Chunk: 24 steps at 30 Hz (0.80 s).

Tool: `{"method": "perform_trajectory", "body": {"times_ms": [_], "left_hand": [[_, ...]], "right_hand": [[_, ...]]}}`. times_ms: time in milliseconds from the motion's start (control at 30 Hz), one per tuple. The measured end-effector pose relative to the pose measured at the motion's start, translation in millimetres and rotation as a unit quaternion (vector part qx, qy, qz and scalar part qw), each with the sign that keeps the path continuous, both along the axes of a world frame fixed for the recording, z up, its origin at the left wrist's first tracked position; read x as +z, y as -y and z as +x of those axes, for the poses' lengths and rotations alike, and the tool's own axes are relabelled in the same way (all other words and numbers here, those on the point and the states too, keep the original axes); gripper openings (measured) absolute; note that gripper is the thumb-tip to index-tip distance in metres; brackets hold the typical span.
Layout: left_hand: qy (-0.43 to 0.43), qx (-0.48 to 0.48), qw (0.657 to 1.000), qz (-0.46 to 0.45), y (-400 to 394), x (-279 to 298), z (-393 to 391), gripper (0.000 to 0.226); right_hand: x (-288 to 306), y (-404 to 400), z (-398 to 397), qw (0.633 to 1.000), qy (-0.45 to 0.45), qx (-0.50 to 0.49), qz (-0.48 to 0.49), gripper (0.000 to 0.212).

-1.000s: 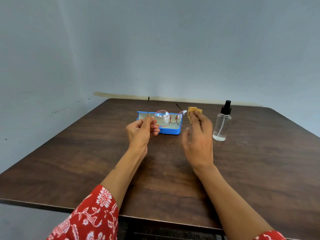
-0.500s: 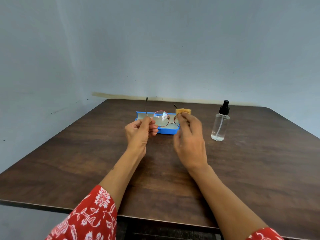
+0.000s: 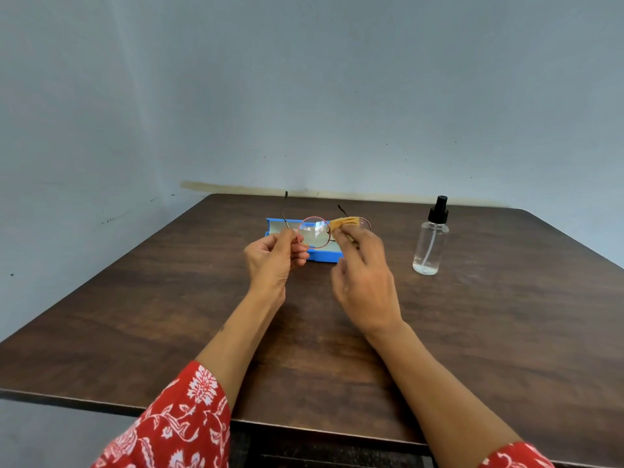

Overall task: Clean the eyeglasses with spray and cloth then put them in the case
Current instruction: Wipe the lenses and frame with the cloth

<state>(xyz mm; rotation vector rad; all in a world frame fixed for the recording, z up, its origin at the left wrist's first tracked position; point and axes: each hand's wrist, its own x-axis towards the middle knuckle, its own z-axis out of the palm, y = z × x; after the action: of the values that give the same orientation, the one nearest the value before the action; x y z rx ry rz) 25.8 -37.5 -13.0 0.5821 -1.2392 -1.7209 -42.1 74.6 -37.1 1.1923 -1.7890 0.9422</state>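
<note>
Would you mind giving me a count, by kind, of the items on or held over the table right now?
Eyeglasses: 1, held by the left hand
Cloth: 1, orange, pinched by the right hand against the far lens
Case: 1, blue, open on the table
Spray bottle: 1, clear, black top, upright
Total: 4

open case behind the hands, spray bottle standing right, bare table nearer
</note>
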Motion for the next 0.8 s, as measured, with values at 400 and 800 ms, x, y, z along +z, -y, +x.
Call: {"method": "perform_trajectory", "body": {"times_ms": [400, 800], "left_hand": [[-0.007, 0.005, 1.000, 0.001, 0.4, 0.2, -0.9, 0.019], [-0.006, 0.003, 1.000, 0.000, 0.8, -0.6, -1.5, 0.019]], "right_hand": [[-0.7, 0.7, 1.3, 1.000, 0.010, -0.003, 0.000, 0.042], [-1.1, 0.1, 0.2, 0.999, 0.032, -0.015, -0.008, 0.043]]}}
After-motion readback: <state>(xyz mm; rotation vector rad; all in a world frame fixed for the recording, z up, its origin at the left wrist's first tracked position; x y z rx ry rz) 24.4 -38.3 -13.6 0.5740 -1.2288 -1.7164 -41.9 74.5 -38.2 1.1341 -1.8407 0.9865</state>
